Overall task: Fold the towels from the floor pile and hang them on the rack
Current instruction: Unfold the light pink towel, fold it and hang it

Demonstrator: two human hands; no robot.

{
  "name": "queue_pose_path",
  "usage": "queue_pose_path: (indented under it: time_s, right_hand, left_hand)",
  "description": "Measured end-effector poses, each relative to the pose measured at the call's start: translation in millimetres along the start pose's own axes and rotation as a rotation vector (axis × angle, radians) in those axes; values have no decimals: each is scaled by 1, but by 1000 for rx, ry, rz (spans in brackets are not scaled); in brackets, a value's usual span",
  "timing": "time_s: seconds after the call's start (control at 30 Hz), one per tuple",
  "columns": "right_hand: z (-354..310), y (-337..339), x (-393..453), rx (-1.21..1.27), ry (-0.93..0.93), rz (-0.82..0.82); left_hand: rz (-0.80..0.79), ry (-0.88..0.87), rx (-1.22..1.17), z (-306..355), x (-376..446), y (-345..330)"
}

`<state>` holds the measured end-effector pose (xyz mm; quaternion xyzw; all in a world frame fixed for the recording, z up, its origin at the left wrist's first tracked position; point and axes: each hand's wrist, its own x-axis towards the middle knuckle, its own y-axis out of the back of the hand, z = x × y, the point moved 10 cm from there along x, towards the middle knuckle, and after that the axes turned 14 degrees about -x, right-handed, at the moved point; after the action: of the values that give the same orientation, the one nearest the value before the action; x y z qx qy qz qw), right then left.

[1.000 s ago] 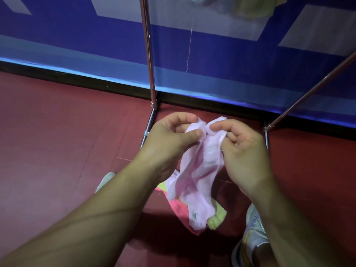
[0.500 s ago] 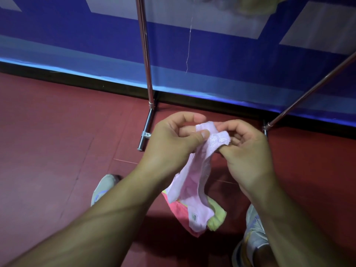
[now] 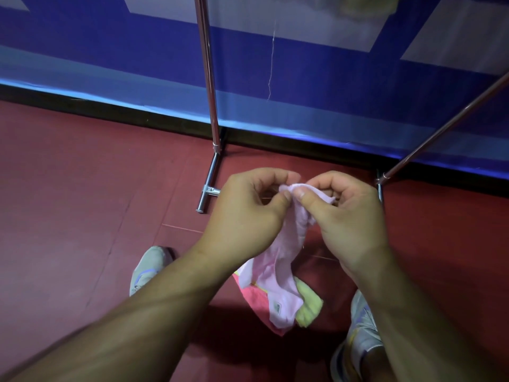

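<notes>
Towels were the business here, and one pale pink towel (image 3: 278,266) hung at the centre of the head view, pinched by its top edge between both hands. The left hand (image 3: 245,213) gripped the bunched edge between thumb and curled forefinger; the right hand (image 3: 349,216) pinched the same edge just beside it, thumb pressed onto the cloth, the other fingers curled behind. Held so close together, the hands were probably feeling along the hem for a corner, so the cloth could be spread before folding. Its lower end, bearing a small label, drooped towards six o'clock over the floor pile (image 3: 308,304), where a yellow-green towel and a coral-pink one lay touching; whether the hanging end rested on them could not be told.

At twelve o'clock stood the rack (image 3: 210,106), its chrome upright meeting a foot bar on the floor, with a second bar slanting in from two o'clock. Blurred cloth, likely towels already hung, showed at the top edge. The floor (image 3: 68,188) was dark red, smooth and seamed; behind it ran a blue and white banner wall (image 3: 82,51). Pale sneakers (image 3: 150,267) flanked the pile
</notes>
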<state>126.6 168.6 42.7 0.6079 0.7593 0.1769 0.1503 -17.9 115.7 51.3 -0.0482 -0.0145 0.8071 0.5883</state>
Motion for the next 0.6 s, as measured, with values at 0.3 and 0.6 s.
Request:
queue_pose_path:
  time_s: [0.3, 0.6]
  right_hand:
    - [2, -11, 2, 36, 0, -176]
    - [21, -26, -6, -720, 281, -264]
  left_hand:
    - [-35, -110, 209, 15, 5, 6]
    - [-186, -156, 176, 26, 4, 4]
